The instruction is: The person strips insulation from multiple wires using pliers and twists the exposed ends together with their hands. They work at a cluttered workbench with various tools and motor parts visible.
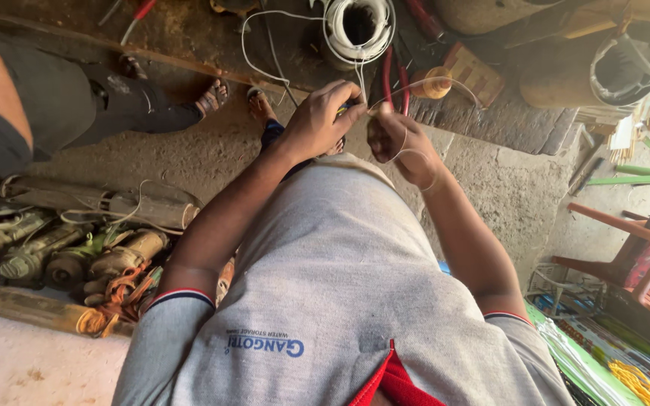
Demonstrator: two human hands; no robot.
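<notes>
I look down over a grey shirt (340, 301) at two bare hands raised in front of the chest. The left hand (323, 119) is curled shut, its fingertips pinched on a small yellow-green piece (342, 110) that I cannot make out clearly. The right hand (399, 141) sits just beside it, closed loosely around a thin pale thread (408, 154) that loops over its knuckles and down past the wrist. The thread runs up and away from the right hand to a small tan spool (436, 83), which lies just beyond the fingers on the dark workbench (189, 34).

Straight ahead of both hands, further up the bench, stands a round coil of white wire (359, 28) with loose strands hanging toward the left hand. Red cables (394, 75) run between the coil and the hands.

Beyond the left hand, a second person's sandalled foot (212, 96) and dark trouser leg rest on the concrete floor (212, 158). Below and outside the left forearm lies a row of worn motor parts (77, 252) with orange wire bundles. Out past the right elbow I see a red wooden chair (633, 248) and, near it, a heap of yellow cord (637, 383). Far beyond the right hand sits a large cylinder (596, 75) wound with wire.
</notes>
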